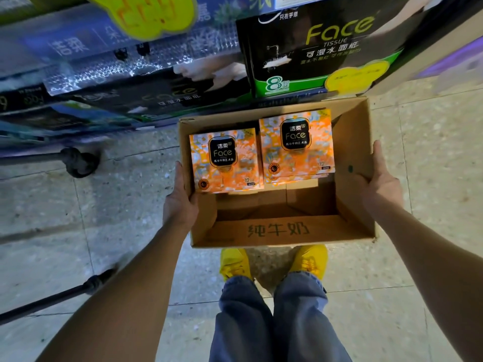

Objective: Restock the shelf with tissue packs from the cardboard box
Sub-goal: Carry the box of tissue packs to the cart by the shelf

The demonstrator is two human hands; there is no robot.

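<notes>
An open cardboard box (285, 232) hangs in front of me above the floor, held between both hands. My left hand (180, 202) grips its left wall, thumb over the rim. My right hand (380, 178) grips the right wall the same way. Inside, at the far end, lie two stacks of orange tissue packs: the left stack (226, 160) and the right stack (296, 146). The near half of the box is bare. Ahead stands the shelf (156, 100), loaded with dark Face tissue packs (321, 48).
Tiled floor (418, 257) lies all around. Black metal legs with a round foot (79, 162) stick out at lower left of the shelf. My yellow shoes (235, 262) stand just under the box. A yellow price tag (146, 14) hangs at the top.
</notes>
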